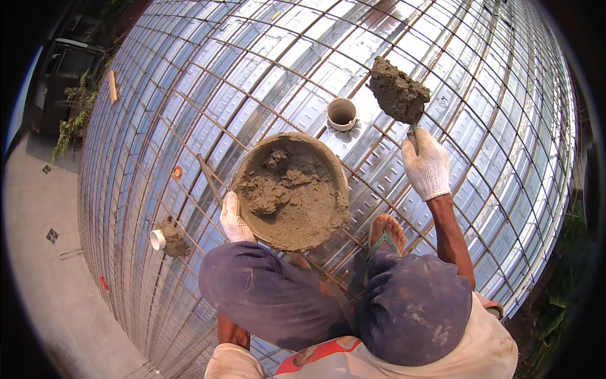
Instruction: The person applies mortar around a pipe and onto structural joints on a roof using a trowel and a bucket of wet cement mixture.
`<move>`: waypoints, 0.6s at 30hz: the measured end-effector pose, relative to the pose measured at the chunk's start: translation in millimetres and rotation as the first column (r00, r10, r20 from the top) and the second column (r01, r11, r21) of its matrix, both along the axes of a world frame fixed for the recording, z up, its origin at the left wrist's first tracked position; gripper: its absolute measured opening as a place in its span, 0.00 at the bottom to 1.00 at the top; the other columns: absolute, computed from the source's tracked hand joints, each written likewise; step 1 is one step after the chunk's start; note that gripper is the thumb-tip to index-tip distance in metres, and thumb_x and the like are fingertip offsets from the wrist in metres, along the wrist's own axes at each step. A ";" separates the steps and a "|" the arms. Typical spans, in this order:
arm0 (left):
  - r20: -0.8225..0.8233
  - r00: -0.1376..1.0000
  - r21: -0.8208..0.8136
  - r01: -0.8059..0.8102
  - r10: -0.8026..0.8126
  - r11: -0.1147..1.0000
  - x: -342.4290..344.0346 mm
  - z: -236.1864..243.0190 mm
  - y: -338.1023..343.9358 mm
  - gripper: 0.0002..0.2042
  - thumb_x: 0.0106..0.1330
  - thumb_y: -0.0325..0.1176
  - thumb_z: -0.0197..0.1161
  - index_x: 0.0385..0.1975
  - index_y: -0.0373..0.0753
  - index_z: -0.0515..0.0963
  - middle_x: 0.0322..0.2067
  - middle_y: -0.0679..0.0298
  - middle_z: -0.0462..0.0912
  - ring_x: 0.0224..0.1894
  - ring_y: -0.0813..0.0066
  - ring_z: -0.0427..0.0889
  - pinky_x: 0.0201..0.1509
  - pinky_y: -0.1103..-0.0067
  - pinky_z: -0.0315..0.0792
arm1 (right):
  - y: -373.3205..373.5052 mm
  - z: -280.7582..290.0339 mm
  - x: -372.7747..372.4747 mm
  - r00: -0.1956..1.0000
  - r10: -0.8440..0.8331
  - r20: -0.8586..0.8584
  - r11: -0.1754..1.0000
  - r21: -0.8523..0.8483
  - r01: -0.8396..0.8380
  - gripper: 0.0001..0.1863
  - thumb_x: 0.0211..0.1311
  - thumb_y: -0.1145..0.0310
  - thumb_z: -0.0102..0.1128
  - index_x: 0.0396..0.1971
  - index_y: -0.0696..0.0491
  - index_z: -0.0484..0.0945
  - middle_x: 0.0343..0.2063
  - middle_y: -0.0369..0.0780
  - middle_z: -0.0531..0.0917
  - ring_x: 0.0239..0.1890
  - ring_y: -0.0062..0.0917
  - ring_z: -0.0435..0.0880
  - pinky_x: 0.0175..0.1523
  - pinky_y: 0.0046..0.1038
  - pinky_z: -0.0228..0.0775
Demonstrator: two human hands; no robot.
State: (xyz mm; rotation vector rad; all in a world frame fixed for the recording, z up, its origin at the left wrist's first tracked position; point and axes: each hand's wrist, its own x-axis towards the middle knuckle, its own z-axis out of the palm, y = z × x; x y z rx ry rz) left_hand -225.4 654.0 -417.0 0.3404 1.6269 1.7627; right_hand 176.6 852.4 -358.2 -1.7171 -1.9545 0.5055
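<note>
My right hand [427, 165], in a white knit glove, is closed around the handle of a trowel [413, 131]. A lump of wet grey-brown mortar [399, 93] is heaped on the trowel and hides its blade. My gloved left hand [235, 218] grips the near left side of a round mortar bucket [341, 170]; its fingers are partly hidden. More mortar [297, 189] lies inside, rough and lumpy toward the left. Just beyond the bucket, a white pipe stub [341, 114] stands upright through the metal deck, left of the loaded trowel.
Crossing steel bars [252, 98] form a grid over shiny corrugated decking [505, 136]. A thin strip [209, 179] slants beside the bucket. Farther left is another white pipe end [158, 240] with mortar around it. A wooden piece [113, 86] lies near the deck's left edge.
</note>
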 end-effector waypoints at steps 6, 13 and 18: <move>0.065 0.997 0.029 0.046 -0.047 0.999 4.2 -0.3 4.3 0.19 0.83 0.40 0.62 0.61 0.29 0.80 0.52 0.57 0.88 0.50 0.68 0.87 0.56 0.71 0.81 | 17.3 -94.0 -44.0 0.987 -0.001 0.160 0.987 -0.160 0.027 0.12 0.72 0.61 0.64 0.45 0.53 0.81 0.41 0.52 0.88 0.47 0.52 0.89 0.53 0.51 0.81; 0.018 1.000 -0.009 -0.022 0.022 1.000 -1.2 8.4 -8.6 0.20 0.83 0.39 0.63 0.62 0.28 0.80 0.52 0.57 0.88 0.50 0.68 0.87 0.57 0.71 0.81 | 43.8 -53.1 11.2 0.688 -0.424 -0.589 0.766 -0.638 -0.074 0.19 0.78 0.55 0.58 0.44 0.59 0.82 0.26 0.42 0.82 0.20 0.30 0.80 0.28 0.35 0.74; 0.066 0.998 -0.015 -0.007 0.008 1.000 10.7 3.4 6.4 0.20 0.83 0.42 0.62 0.61 0.31 0.81 0.53 0.58 0.88 0.50 0.67 0.87 0.56 0.69 0.81 | 15.8 -81.6 7.8 0.848 -0.320 -0.423 0.702 -0.706 -0.087 0.28 0.80 0.46 0.54 0.42 0.61 0.82 0.24 0.42 0.79 0.21 0.28 0.79 0.29 0.35 0.73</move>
